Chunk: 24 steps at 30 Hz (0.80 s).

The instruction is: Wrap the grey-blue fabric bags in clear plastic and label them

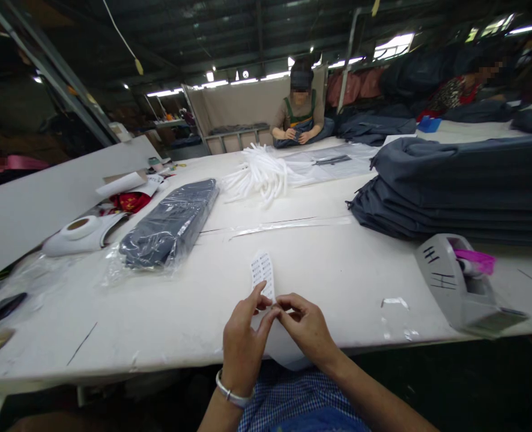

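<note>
A bright window (pixel 394 45) shows beneath dark roofing (pixel 212 36).

One head-worn view, facing forward and down across a flat white tabletop (pixel 315 258)
It looks from above its wearer's bare left hand (pixel 244 333) and bare right hand (pixel 308 330), both near at bottom centre, and reaches a distant person in green straps (pixel 299 111) and a dark beamed ceiling (pixel 225 33), whose depth is hard to judge in the dimness.
</note>
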Motion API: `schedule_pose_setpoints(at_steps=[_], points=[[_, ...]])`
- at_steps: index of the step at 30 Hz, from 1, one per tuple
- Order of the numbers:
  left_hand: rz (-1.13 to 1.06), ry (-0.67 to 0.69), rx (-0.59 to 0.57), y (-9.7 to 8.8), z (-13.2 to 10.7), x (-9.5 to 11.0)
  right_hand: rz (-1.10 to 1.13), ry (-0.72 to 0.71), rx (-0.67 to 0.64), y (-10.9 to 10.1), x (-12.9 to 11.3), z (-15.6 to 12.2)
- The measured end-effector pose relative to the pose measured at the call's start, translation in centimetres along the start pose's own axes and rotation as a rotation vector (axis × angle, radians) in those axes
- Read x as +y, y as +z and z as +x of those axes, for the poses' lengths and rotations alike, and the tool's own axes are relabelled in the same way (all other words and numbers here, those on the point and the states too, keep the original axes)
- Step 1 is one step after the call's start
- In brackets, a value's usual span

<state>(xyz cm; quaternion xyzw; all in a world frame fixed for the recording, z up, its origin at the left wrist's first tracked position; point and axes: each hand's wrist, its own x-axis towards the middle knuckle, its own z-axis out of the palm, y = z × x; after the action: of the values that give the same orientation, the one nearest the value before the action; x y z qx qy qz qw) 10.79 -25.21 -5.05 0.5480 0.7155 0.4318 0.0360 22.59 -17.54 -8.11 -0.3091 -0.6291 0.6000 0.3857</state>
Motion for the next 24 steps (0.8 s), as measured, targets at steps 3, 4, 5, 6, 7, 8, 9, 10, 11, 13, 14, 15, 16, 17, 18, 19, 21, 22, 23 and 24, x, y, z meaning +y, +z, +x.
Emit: schedule_pose_setpoints(at_steps=[3, 4, 5, 6, 7, 8, 9, 10, 11, 13, 14, 15, 16, 17, 18, 19, 21, 22, 23, 24], points=[[-0.054, -0.052, -0.009, 0.0, 0.2, -0.4, -0.001, -0.029, 0.001, 0.0, 0.4, -0.1], [-0.067, -0.07, -0.013, 0.0, 0.2, -0.5, -0.004, -0.038, 0.003, -0.1, 0.5, -0.1], [-0.077, -0.085, -0.017, -0.1, 0.2, -0.5, -0.01, -0.047, 0.002, -0.1, 0.5, -0.1], [-0.083, -0.095, -0.02, -0.2, 0.2, -0.6, -0.02, -0.058, -0.001, -0.1, 0.5, -0.1], [-0.084, -0.101, -0.019, -0.3, 0.2, -0.6, -0.031, -0.069, -0.005, -0.2, 0.4, -0.1], [-0.081, -0.097, -0.015, -0.3, 0.2, -0.7, -0.043, -0.081, -0.01, -0.2, 0.3, -0.1], [-0.073, -0.087, -0.008, -0.4, 0.2, -0.8, -0.053, -0.093, -0.014, -0.2, 0.2, -0.1], [-0.061, -0.075, 0.0, -0.5, 0.2, -0.8, -0.06, -0.104, -0.019, -0.2, 0.1, -0.1], [-0.046, -0.059, 0.008, -0.6, 0.2, -0.9, -0.064, -0.112, -0.025, -0.2, 0.0, -0.1], [0.002, -0.014, 0.027, -0.7, 0.2, -0.9, -0.066, -0.124, -0.028, -0.2, -0.1, -0.1], [0.038, 0.021, 0.038, -0.8, 0.1, -0.9, -0.066, -0.125, -0.029, -0.2, -0.2, -0.2], [0.084, 0.064, 0.052, -0.9, 0.1, -0.9, -0.065, -0.127, -0.031, -0.1, -0.2, -0.2], [0.135, 0.117, 0.064, -0.9, 0.0, -0.9, -0.064, -0.128, -0.033, -0.1, -0.3, -0.2], [0.187, 0.172, 0.076, -1.0, 0.0, -0.8, -0.063, -0.128, -0.034, 0.0, -0.3, -0.2], [0.236, 0.228, 0.086, -1.0, -0.1, -0.8, -0.061, -0.127, -0.036, 0.0, -0.3, -0.3], [0.276, 0.278, 0.092, -1.0, -0.1, -0.8, -0.058, -0.126, -0.038, 0.0, -0.3, -0.3], [0.33, 0.353, 0.103, -1.1, -0.2, -0.7, -0.046, -0.124, -0.038, 0.1, -0.3, -0.3], [0.347, 0.379, 0.109, -1.1, -0.2, -0.6, -0.039, -0.122, -0.041, 0.1, -0.3, -0.4], [0.362, 0.399, 0.117, -1.1, -0.2, -0.6, -0.032, -0.12, -0.042, 0.1, -0.3, -0.4], [0.376, 0.414, 0.121, -1.1, -0.2, -0.6, -0.025, -0.12, -0.045, 0.1, -0.3, -0.4]])
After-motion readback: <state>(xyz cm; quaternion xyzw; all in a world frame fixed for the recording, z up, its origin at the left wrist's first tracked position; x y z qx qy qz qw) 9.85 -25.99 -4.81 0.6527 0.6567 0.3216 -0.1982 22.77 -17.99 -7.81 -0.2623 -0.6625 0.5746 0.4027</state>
